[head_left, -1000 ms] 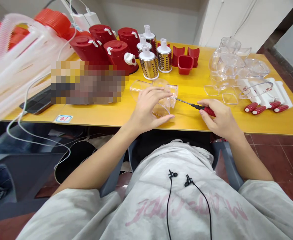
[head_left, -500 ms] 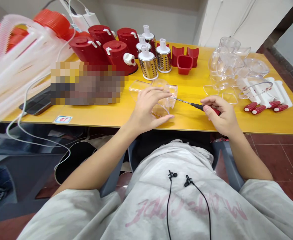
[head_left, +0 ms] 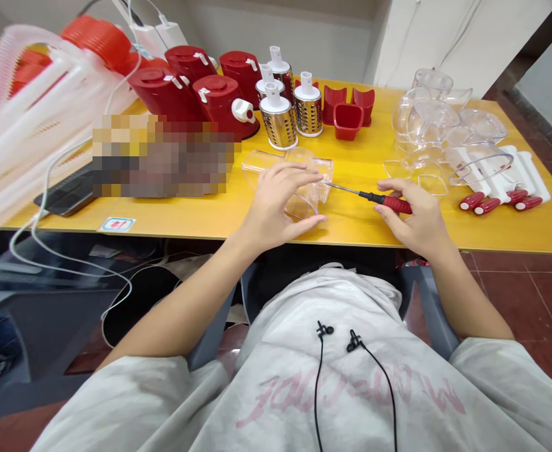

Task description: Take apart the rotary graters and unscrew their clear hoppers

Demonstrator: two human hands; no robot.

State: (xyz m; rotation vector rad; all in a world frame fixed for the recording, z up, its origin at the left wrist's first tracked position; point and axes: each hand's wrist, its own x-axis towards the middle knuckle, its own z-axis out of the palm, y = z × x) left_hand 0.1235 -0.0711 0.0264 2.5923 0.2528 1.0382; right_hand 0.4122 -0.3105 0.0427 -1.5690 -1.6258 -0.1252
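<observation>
My left hand (head_left: 283, 198) is curved round a clear plastic part (head_left: 261, 161) lying on the table, fingers over its top and thumb at the near side. Part of that piece is hidden under the hand. In my right hand (head_left: 417, 216) is a screwdriver (head_left: 391, 202) with a red and black handle, held nearly level. Its handle lies between the loosened thumb and forefinger, and the end is against the palm. The metal shaft points left, its tip at the clear part by my left fingertips. Whatever the tip touches is too small to make out.
On the yellow table (head_left: 360, 229), red housings (head_left: 219, 103), metal grater drums (head_left: 280, 122) and red cups (head_left: 349, 121) stand behind. Clear plastic parts (head_left: 433, 119) and white handles with red knobs (head_left: 497, 176) lie right. Left are a phone (head_left: 66, 191), white cable (head_left: 45, 188) and plastic bags (head_left: 45, 125).
My right thumb and forefinger have spread on the screwdriver's handle, showing more of its red part. My left hand and the clear part stay almost still.
</observation>
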